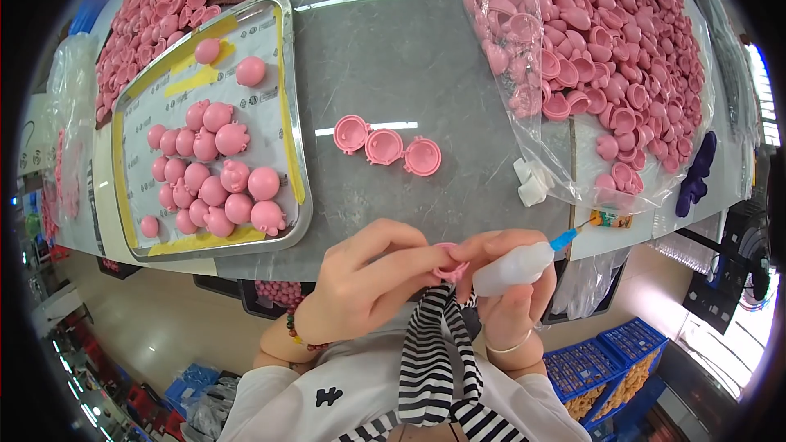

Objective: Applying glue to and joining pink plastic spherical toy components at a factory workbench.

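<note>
Close to my chest, past the table's near edge, my left hand (364,278) pinches a small pink plastic shell (448,270). The fingertips of my right hand (512,311) touch the same shell. That right hand also grips a white squeeze bottle (514,268), whose blue needle tip (565,239) points away to the right. Fingers cover much of the shell, so its inside is hard to make out. Ahead of my hands, three pink half shells (385,146) lie in a slanting row on the grey table (368,213), hollow sides up.
On the left stands a metal tray (304,221) holding several round pink balls (214,190). Heaps of pink shells (606,41) fill the far right, partly under clear plastic, and the far left. A crumpled white wad (534,182) and a purple object (696,176) lie to the right.
</note>
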The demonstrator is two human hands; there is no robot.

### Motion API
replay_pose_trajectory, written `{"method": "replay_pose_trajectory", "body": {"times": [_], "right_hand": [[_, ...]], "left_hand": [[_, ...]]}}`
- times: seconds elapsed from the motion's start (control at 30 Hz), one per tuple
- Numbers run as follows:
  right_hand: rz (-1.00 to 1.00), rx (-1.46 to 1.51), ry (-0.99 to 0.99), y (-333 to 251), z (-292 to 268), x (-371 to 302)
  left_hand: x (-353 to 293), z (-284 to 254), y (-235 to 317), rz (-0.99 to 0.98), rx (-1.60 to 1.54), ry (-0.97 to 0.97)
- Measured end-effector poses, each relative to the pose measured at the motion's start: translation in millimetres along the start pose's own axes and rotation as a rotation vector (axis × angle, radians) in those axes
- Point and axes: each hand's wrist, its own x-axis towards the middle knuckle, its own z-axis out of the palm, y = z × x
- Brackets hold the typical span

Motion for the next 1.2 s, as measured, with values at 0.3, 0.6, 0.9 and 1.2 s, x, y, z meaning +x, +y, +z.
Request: {"method": "replay_pose_trajectory", "body": {"times": [0.3, 0.6, 0.9, 1.2], "right_hand": [[-0.147, 0.008, -0.058, 12, 2, -7], [-0.318, -0.21, 0.124, -19, -15, 14], [-0.75, -0.594, -0.073, -29, -1, 14], [-0.744, -0.589, -0.017, -28, 2, 11]], "left_hand": [[0, 17, 3, -0.164, -0.344, 0.047], [-3, 9, -2, -0.212, -1.075, 0.034], [-5, 12, 0, -0.206, -1.008, 0.111], [-4, 11, 0, -0.207, -1.005, 0.093]]}}
